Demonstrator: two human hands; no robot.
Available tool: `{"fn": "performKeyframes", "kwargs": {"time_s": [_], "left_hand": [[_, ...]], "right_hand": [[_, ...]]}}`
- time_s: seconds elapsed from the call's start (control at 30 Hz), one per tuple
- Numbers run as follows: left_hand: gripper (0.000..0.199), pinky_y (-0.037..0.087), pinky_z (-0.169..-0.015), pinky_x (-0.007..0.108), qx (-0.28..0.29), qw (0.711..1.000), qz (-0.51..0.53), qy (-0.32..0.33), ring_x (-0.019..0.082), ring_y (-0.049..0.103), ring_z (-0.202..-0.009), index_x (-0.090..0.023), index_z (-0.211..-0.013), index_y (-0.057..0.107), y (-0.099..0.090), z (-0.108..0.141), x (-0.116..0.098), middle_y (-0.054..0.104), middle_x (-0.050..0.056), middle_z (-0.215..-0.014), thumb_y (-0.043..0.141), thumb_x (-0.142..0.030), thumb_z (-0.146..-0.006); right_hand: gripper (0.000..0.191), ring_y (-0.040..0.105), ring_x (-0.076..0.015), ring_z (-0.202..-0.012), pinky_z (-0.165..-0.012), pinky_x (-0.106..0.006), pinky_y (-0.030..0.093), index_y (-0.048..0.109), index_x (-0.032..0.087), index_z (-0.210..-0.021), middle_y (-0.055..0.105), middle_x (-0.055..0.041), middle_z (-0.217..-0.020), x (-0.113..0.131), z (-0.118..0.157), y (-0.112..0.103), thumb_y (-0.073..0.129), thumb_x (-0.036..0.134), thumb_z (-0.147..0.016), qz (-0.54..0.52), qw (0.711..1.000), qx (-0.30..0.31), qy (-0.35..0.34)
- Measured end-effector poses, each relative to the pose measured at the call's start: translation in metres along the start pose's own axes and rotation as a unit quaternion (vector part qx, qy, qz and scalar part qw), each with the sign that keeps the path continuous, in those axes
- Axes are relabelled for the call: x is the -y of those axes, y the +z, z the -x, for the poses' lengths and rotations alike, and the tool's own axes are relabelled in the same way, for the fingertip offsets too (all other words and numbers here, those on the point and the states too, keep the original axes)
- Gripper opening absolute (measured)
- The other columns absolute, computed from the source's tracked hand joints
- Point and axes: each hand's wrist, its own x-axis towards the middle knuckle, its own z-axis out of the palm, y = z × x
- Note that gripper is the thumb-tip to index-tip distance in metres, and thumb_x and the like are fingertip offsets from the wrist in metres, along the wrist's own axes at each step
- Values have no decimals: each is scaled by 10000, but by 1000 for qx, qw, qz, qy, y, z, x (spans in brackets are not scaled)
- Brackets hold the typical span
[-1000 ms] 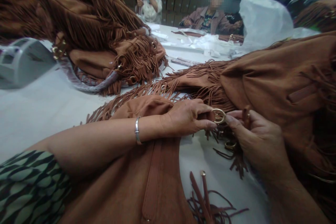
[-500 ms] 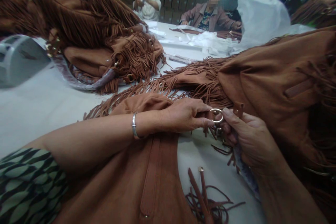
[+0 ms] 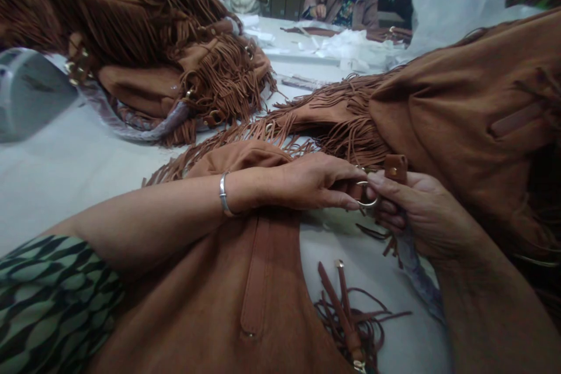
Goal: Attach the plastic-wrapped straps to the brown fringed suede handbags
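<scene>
A brown suede bag (image 3: 210,286) with a stitched strap tab lies in front of me under my left forearm. My left hand (image 3: 313,181) pinches a gold metal ring (image 3: 367,203) on a short brown loop at the bag's side. Against the same ring presses my right hand (image 3: 416,210), its fingers closed around the end of a plastic-wrapped bag strap (image 3: 418,280). The strap's brown leather end tab (image 3: 395,168), with a small gold stud, sticks up above my right fingers. What lies between my right fingertips is partly hidden.
Fringed brown bags are heaped at the left (image 3: 140,82) and right (image 3: 464,105). A leather tassel (image 3: 346,310) lies on the white table (image 3: 56,175). A grey-white curved object (image 3: 30,93) stands at far left. Two people sit across the table near white wrapping (image 3: 359,47).
The ring has turned and is now partly covered by my fingers. My right hand has closed in on it, and the strap's end tab stands more upright. The view has tilted slightly downward.
</scene>
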Motion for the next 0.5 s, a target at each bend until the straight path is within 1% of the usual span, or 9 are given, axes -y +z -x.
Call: {"fn": "performKeyframes", "kwargs": {"time_s": [0.1,0.17,0.23,0.33,0.43,0.5], "left_hand": [[352,430,-691,214,-14,999,12,-49,131,569,-807,-103,-1058,557,-1,0,-2,611,31,-913,714,-238,-773],[388,432,-694,221,-16,998,10,-59,133,564,-818,-108,-1047,519,-1,1,-3,597,27,-924,734,-213,-742],[364,424,-672,223,-10,999,8,-46,125,550,-780,-113,-1021,500,-1,2,-4,581,17,-888,723,-204,-748],[320,407,-657,229,-2,1000,1,-17,123,535,-753,-112,-991,504,1,4,-2,571,13,-855,706,-225,-771],[312,401,-662,232,-9,1000,1,-4,127,534,-767,-120,-979,513,4,5,2,574,15,-861,713,-230,-767],[307,403,-657,228,-31,999,19,-13,127,535,-764,-124,-948,519,6,4,6,574,10,-847,725,-246,-756]], "right_hand": [[385,315,-9,-313,-295,-108,234,553,142,-618,399,72,-438,1,0,1,795,438,-564,-13,1000,-1,20],[427,301,-6,-314,-286,-105,227,537,146,-610,388,76,-437,2,0,0,819,456,-524,-22,999,15,45],[453,280,-3,-316,-282,-103,226,519,147,-598,363,82,-430,1,-2,-3,831,465,-515,-29,996,45,75],[443,257,-6,-318,-278,-106,230,505,149,-585,326,87,-420,-2,-4,-8,810,470,-579,-36,990,80,106],[408,252,-12,-317,-277,-110,220,504,149,-575,316,80,-415,-5,-6,-9,774,445,-652,-42,987,102,114],[393,249,-13,-318,-281,-111,212,504,151,-584,314,79,-418,-5,-6,-7,756,437,-679,-60,988,97,106]]}}
